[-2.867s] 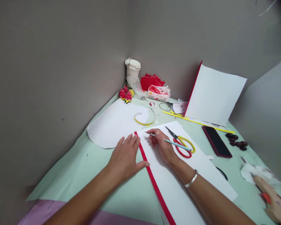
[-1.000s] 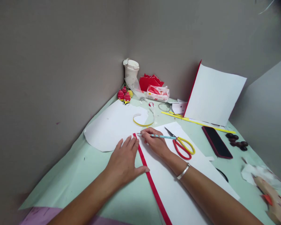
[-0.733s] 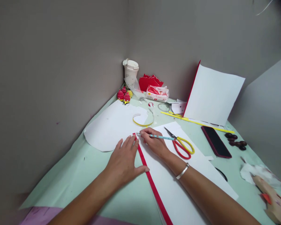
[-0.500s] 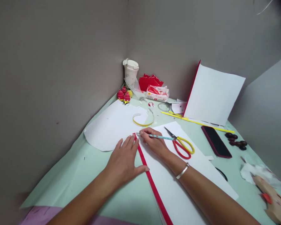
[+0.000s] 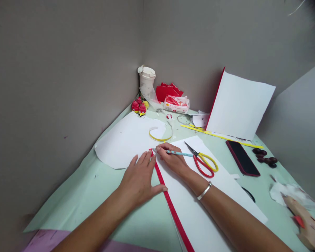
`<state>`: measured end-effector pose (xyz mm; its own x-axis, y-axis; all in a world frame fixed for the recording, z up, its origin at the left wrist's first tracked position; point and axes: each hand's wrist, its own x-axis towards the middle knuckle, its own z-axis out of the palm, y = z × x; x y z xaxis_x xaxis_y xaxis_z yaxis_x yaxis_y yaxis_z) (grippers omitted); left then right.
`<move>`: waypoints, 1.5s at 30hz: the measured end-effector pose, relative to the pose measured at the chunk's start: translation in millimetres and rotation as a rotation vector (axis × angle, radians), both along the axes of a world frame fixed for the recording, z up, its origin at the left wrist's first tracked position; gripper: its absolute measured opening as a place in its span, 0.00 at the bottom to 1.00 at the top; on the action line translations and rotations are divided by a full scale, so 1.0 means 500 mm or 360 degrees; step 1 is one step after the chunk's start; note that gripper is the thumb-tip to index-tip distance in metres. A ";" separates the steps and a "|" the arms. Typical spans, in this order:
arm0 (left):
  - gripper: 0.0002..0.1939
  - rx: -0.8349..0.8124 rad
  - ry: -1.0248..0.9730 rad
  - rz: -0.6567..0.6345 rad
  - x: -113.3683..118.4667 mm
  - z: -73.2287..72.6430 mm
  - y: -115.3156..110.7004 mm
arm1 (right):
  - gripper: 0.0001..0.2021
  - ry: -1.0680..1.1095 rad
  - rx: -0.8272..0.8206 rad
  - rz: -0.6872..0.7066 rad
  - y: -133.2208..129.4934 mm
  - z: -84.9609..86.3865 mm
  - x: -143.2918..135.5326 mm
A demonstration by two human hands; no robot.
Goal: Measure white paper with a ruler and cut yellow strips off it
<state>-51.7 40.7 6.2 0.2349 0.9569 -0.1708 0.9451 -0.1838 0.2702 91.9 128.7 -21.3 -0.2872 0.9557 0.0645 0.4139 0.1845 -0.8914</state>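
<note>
My left hand (image 5: 140,180) lies flat, fingers spread, over the upper end of a red strip (image 5: 173,210) along the left edge of a large white sheet (image 5: 199,213). My right hand (image 5: 172,157) pinches a light blue pencil (image 5: 182,153), its tip close to the strip's far end and my left fingertips. Whether the tip touches the strip is too small to tell. Just right of my right hand, scissors (image 5: 203,162) with one red and one yellow handle rest on the sheet, blades partly apart. A curled yellow strip (image 5: 160,139) lies beyond my hands.
A rounded white sheet (image 5: 120,143) lies at the left. Behind are red-and-yellow ornaments (image 5: 139,106), a white lidded cup (image 5: 147,78) and a tissue pack (image 5: 176,104). A red-edged white panel (image 5: 240,106) stands at the right, near a phone (image 5: 243,158). A blurred hand (image 5: 304,220) shows at lower right.
Both my hands and the pencil stay in nearly the same place. The blurred hand at the lower right shows almost no shift.
</note>
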 end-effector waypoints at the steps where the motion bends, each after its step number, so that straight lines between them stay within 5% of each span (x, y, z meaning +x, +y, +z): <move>1: 0.52 0.0001 -0.0002 -0.0001 0.000 0.000 0.000 | 0.08 -0.0003 -0.0003 0.0001 0.000 0.000 0.000; 45: 0.53 -0.0001 0.0060 -0.0012 0.001 -0.003 0.002 | 0.08 -0.0036 0.0119 0.0017 -0.007 0.004 0.005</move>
<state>-51.0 41.8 4.8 0.2357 0.9549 -0.1806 0.9532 -0.1910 0.2343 94.5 125.3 -19.4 -0.2997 0.9452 0.1292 0.4314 0.2551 -0.8654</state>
